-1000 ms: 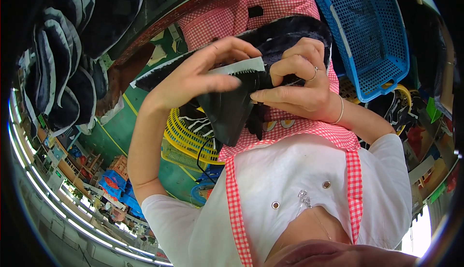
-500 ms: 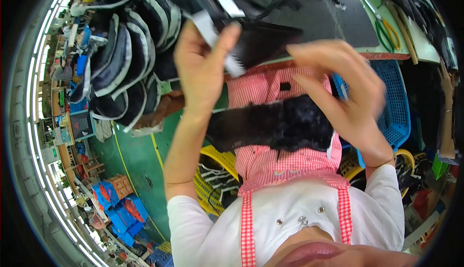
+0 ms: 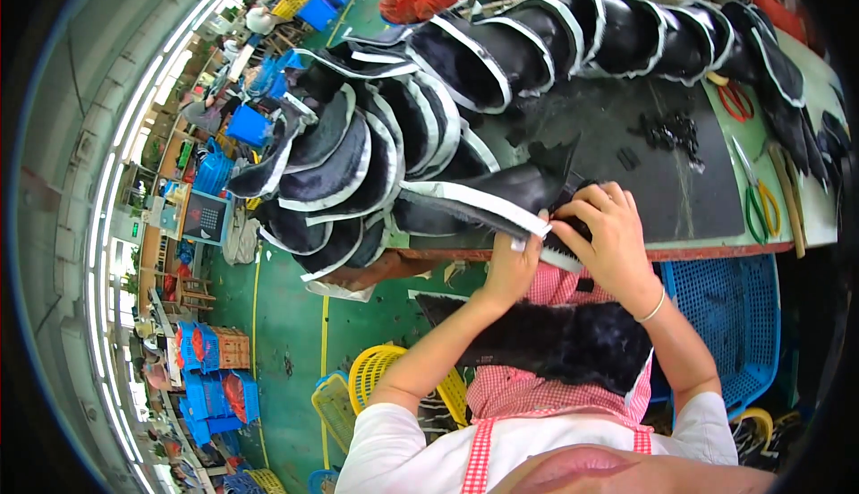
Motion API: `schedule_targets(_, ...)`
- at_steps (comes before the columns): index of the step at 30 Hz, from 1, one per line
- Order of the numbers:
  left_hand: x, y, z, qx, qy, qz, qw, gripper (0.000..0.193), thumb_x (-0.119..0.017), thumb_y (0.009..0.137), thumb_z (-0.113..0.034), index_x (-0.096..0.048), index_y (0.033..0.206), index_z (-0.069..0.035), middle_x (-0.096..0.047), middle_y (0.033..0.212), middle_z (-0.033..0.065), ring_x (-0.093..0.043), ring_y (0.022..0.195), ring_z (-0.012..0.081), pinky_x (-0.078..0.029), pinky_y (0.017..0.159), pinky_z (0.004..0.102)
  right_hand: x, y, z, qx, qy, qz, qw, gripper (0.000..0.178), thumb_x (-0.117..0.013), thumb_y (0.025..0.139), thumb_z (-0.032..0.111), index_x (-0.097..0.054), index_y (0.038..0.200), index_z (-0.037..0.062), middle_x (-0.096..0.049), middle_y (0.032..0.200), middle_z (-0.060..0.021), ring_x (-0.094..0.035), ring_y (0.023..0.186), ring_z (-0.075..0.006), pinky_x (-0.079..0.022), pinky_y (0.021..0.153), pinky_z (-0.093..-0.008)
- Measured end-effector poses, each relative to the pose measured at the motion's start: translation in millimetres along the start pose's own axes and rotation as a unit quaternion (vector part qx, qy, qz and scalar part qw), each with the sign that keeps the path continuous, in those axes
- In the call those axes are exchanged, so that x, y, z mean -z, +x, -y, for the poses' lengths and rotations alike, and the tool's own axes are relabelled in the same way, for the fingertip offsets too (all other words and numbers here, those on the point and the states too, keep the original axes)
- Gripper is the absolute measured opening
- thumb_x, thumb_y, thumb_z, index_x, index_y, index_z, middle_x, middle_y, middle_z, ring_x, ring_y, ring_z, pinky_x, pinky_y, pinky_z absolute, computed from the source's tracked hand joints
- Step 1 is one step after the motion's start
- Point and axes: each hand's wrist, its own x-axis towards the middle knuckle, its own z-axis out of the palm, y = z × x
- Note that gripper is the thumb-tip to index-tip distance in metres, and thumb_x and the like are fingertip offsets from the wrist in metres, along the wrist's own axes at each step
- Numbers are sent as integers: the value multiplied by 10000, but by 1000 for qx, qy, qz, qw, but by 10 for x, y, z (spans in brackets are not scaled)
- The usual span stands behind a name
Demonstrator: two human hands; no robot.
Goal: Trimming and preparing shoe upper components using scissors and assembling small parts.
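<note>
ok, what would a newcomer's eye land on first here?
Probably the white-edged black pieces, lined along the far and left sides of the table. Next, the left hand and right hand together on a white band at the near edge. Then the blue basket, lower right.

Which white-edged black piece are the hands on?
The piece at the table's near edge: its white edge runs to the left hand, beside the right hand. The others have no hand on them.
</note>
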Motion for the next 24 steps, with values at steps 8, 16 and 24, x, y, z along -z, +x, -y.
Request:
schedule_targets(8, 115, -34, -291, -10, 99, 45, 994, 296, -504, 959, -244, -604, 811, -9, -590, 668, 164, -584, 644, 383, -415, 555, 480, -65, -102, 41, -83, 194, -55, 976, 186, -786, 675, 136, -638, 778, 94, -605, 836, -7, -530, 902, -214, -334, 880, -349)
schedule_targets(16, 99, -205, -272, -96, 147, 122, 977, 306, -574, 902, -204, -623, 1147, -27, -670, 829, 184, -611, 669, 424, -473, 667, 522, -86, 151, -477, -136, 329, -207, 911, 136, -705, 742, -5, -569, 756, -1, -604, 833, -53, -565, 839, -147, -440, 783, -280)
schedule_targets(24, 258, -201, -187, 430, -396, 129, 801, 689, -784, 740, -143, -463, 1340, -35, -547, 1285, 138, -547, 1169, 218, -395, 1060, 398, 37, -4, -93, 36, 268, -194, 943, 244, -763, 694, 1, -665, 914, 38, -667, 948, -71, -639, 798, -186, -516, 732, -289)
